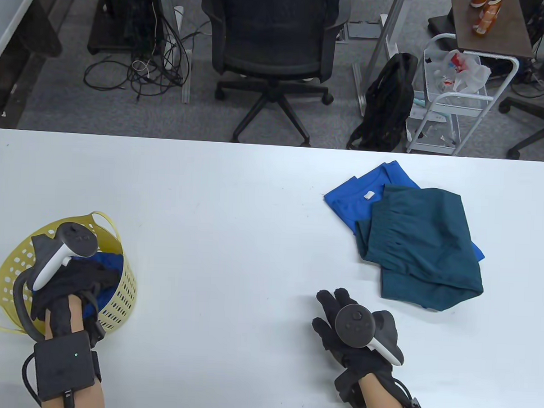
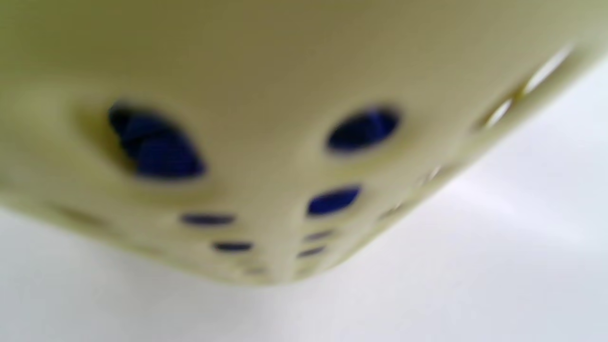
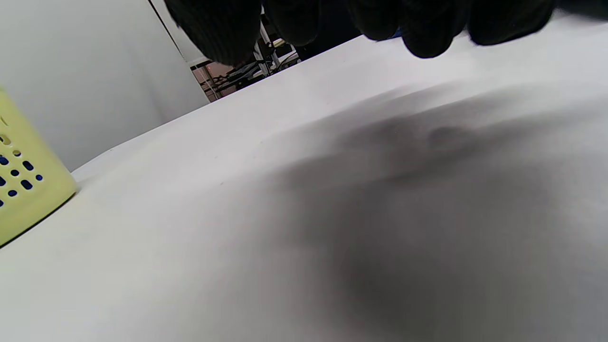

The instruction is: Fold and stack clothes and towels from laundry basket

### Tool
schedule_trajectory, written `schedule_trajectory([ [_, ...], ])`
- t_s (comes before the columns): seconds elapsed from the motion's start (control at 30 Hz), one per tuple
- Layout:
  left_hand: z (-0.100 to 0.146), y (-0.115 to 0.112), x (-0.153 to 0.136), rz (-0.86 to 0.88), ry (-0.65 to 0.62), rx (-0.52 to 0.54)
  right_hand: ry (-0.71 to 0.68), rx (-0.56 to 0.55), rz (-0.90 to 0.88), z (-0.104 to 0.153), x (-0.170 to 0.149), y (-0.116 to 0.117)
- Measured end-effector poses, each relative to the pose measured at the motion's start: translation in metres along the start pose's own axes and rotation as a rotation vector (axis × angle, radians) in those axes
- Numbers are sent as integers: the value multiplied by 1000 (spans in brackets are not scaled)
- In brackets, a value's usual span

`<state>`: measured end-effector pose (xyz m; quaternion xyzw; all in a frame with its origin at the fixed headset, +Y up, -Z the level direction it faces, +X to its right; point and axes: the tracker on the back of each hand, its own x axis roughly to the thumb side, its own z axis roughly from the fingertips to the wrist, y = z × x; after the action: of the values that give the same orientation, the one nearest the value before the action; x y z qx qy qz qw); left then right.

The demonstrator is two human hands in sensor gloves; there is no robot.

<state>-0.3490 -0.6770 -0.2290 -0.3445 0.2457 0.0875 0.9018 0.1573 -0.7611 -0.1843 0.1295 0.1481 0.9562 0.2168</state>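
Observation:
A yellow perforated laundry basket (image 1: 121,296) stands at the table's near left. A blue cloth (image 1: 112,261) lies inside it and shows through the holes in the left wrist view (image 2: 161,152). My left hand (image 1: 77,281) reaches into the basket onto the cloth; its fingers are hidden, so I cannot tell its grip. My right hand (image 1: 329,311) hovers over the bare table with its fingers spread, holding nothing; its fingertips (image 3: 427,33) hang in at the top of the right wrist view. A folded teal garment (image 1: 423,242) lies on a folded blue shirt (image 1: 360,199) at the right.
The white table (image 1: 235,220) stretches between the basket and the folded pile. Its far edge runs across the table view, with an office chair (image 1: 272,41) and a wire cart (image 1: 452,99) on the floor beyond. The basket's wall (image 3: 28,199) shows at the left of the right wrist view.

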Motion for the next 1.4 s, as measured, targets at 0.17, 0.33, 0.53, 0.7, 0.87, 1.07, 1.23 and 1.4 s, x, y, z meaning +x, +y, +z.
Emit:
schedule_trajectory([
  [0.17,-14,-11,13,-223,118,-33,6,15,-28,-5,-7,4],
  [0.33,-8,0,10,-191,97,27,10,1,-33,-6,-11,5],
  [0.53,7,36,-23,77,-12,68,10,-2,-40,-6,-12,4],
  [0.7,-16,14,-13,-45,40,-103,5,16,-34,-12,-12,8],
  [0.87,-15,12,4,-195,40,-90,1,23,-41,-13,-13,10],
  [1.07,-13,15,4,-187,44,-73,-1,18,-70,-11,-15,8],
  [1.23,-14,13,7,-170,14,-90,-19,-9,-79,-7,-13,5],
  [1.4,-19,9,16,-239,-8,-156,-25,-25,-93,-8,-15,3],
])
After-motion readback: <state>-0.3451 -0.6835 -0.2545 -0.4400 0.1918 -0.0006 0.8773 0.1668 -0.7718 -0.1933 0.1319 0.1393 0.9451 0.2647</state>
